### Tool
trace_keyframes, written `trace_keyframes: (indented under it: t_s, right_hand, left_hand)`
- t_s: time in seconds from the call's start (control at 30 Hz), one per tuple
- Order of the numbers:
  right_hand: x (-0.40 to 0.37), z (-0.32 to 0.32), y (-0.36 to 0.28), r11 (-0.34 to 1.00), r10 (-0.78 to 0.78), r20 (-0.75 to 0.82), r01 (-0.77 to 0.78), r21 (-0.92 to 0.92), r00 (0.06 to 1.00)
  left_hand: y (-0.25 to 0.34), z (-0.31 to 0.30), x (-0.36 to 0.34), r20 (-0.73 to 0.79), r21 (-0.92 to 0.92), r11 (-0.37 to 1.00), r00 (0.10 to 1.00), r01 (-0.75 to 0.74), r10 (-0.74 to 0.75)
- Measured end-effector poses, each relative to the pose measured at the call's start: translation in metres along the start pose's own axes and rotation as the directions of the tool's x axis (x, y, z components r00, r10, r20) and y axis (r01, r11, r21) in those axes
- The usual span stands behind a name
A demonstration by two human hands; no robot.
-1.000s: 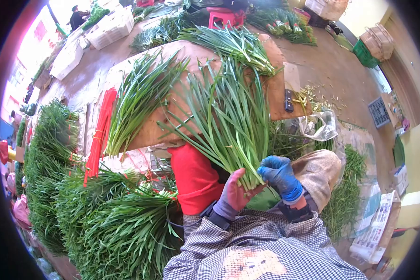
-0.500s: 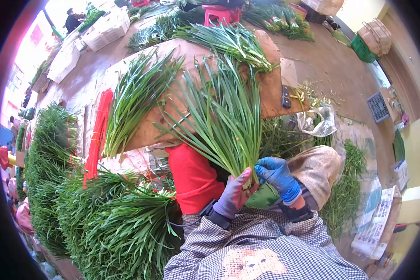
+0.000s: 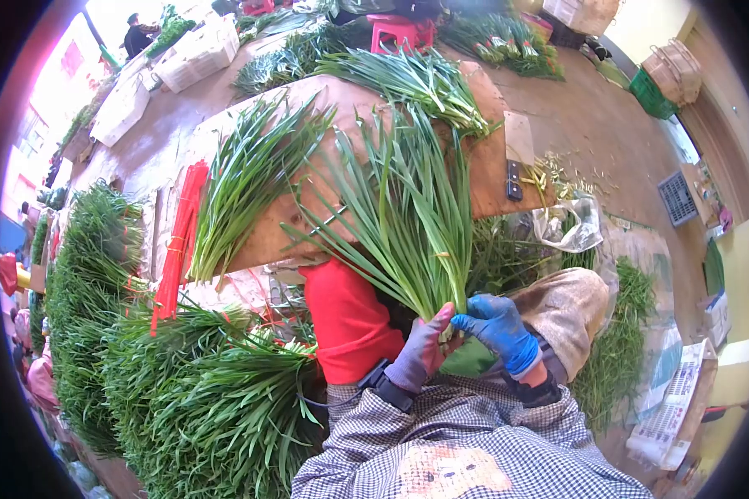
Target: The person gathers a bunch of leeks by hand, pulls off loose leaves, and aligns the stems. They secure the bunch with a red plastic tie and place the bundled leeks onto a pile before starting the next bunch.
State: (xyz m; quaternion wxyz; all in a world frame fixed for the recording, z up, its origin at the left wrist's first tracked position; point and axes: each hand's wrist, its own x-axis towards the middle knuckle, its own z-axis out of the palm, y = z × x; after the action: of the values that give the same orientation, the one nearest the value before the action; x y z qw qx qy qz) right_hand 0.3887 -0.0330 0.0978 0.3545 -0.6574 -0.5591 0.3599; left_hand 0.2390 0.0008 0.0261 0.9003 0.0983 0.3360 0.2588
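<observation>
My left hand [image 3: 422, 351], in a purple-and-pink glove, is closed around the base of a bunch of garlic chives [image 3: 408, 216]. The long leaves fan out away from me, over my knees and the wooden board. My right hand [image 3: 499, 328], in a blue glove, touches the left hand's fingertips and pinches stalks at the right side of the bunch base. These stalks stand slightly apart from the others. The stem ends are partly hidden by my fingers.
The wooden board [image 3: 324, 179] carries a chive pile [image 3: 254, 183] at left, another pile [image 3: 412, 83] at the back, and a black-handled knife [image 3: 514, 181]. Red ties [image 3: 179, 241] lie left of it. Tied bunches [image 3: 216, 382] heap at my left. A plastic bag [image 3: 567, 224] lies right.
My right hand has shifted slightly down and its fingers have closed more on the stalks. The right-hand stalks now stand more apart from the bunch. The view has shifted slightly.
</observation>
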Motion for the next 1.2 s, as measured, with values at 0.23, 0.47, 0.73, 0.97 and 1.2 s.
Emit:
trace_keyframes:
  t_s: [0.23, 0.47, 0.73, 0.97, 1.2]
  right_hand:
    - [-0.002, -0.010, -0.008, 0.889, -0.185, 0.018, 0.175, -0.424, 0.983]
    - [-0.003, 0.001, -0.010, 0.852, -0.360, 0.082, 0.363, -0.376, 0.929]
    - [-0.006, 0.003, -0.056, 0.882, -0.464, -0.022, 0.464, 0.083, 0.886]
    - [-0.020, -0.105, -0.039, 0.964, 0.074, -0.485, 0.062, 0.259, 0.871]
    - [-0.024, -0.051, 0.005, 0.920, 0.172, 0.098, -0.124, -0.372, 0.980]
  left_hand:
    - [-0.004, 0.004, 0.003, -0.027, 0.062, 0.996, 0.997, -0.067, 0.069]
    - [-0.002, -0.007, 0.006, 0.102, -0.092, 0.996, 0.995, 0.010, 0.000]
    - [-0.004, -0.009, 0.014, 0.162, -0.213, 0.977, 0.987, 0.033, 0.002]
    - [0.004, 0.004, -0.001, 0.113, -0.251, 0.967, 0.991, -0.039, 0.069]
    - [0.002, 0.005, -0.001, 0.097, -0.194, 0.979, 0.992, -0.058, 0.079]
